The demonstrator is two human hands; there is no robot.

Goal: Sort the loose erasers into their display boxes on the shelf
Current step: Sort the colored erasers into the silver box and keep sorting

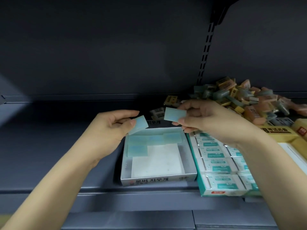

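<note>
A white display box (188, 156) stands open on the dark shelf, with several pale blue erasers (137, 150) lined along its back and left side. My left hand (111, 128) pinches one pale blue eraser (140, 124) just above the box's back left corner. My right hand (209, 122) holds another pale blue eraser (173, 114) between thumb and fingers, over the box's back edge. A heap of loose erasers (249, 98) in yellow, orange and grey wrappers lies behind my right hand.
A teal-and-white box (221, 166) full of wrapped erasers sits right of the white box. Yellow boxes (279, 131) stand further right. Two stray erasers (157, 112) lie behind the white box. The shelf's front lip (132, 191) runs below; a slotted upright (206, 47) rises at the back.
</note>
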